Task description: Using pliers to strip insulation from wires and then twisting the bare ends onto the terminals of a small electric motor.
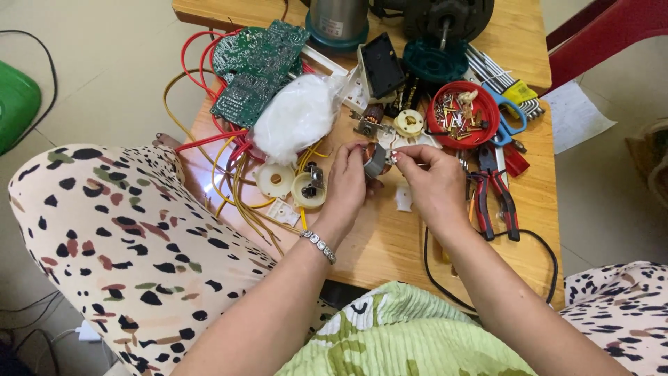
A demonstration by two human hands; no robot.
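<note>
- Both hands are up over the middle of the wooden bench [390,244], closed together around a small motor coil [376,160] with copper windings and a grey metal core. The left hand [348,184] cups and grips it, and the right hand [431,182] pinches at its right edge with thumb and forefinger, on what looks like a thin wire or tab, too small to tell which.
- Biggest risk, I'd say: that fine copper winding. It's thin and enamel-coated, so a hard tug could snap it or scrape it.
- The coil is held in the air, not resting on anything. If the grip slips, it drops into the clutter below.
- Just past the hands there's a shallow red plastic dish [463,115] full of tiny metal terminals. One bump of the wrist and they could scatter everywhere.
- Red-handled pliers [495,198] lie just right of the right hand, with blue-handled scissors [511,118] near the dish.
- A tangle of yellow and red wires [229,174] hangs off the left edge of the bench, easy to snag, and they run up to the green circuit boards [254,69].
- Other textures: round cream plastic spools [275,179], smooth and hard, and a crinkly white plastic bag [296,115], soft and puffy.
</note>
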